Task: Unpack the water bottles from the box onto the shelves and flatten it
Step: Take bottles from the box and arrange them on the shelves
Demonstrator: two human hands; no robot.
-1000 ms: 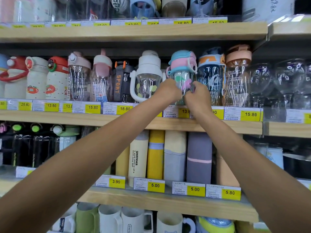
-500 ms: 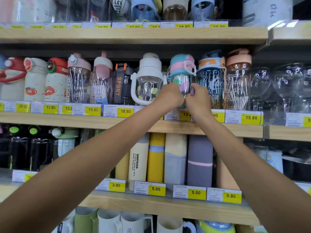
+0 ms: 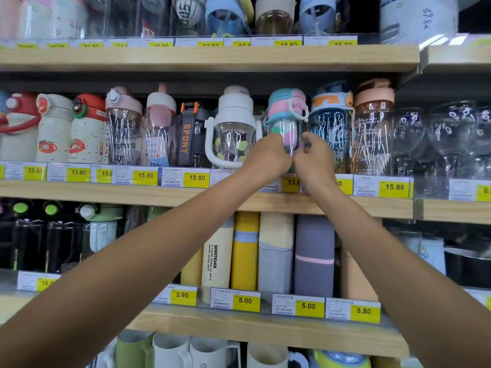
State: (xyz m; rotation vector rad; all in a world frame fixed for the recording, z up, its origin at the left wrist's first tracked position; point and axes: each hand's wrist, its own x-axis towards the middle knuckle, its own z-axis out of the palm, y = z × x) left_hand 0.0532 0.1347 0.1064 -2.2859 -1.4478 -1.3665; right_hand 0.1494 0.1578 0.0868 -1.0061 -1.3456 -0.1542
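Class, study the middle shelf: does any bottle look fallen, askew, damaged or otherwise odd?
Nothing stands out. Everything on the middle shelf stands upright in one row behind the price tags. The pink-and-teal bottle is simply gripped low down by the left hand and right hand.

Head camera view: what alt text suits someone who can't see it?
A left hand and right hand grip a pink-and-blue water bottle on the middle shelf, between a white bottle and a dark blue bottle. Yellow price tags line the shelf edges.
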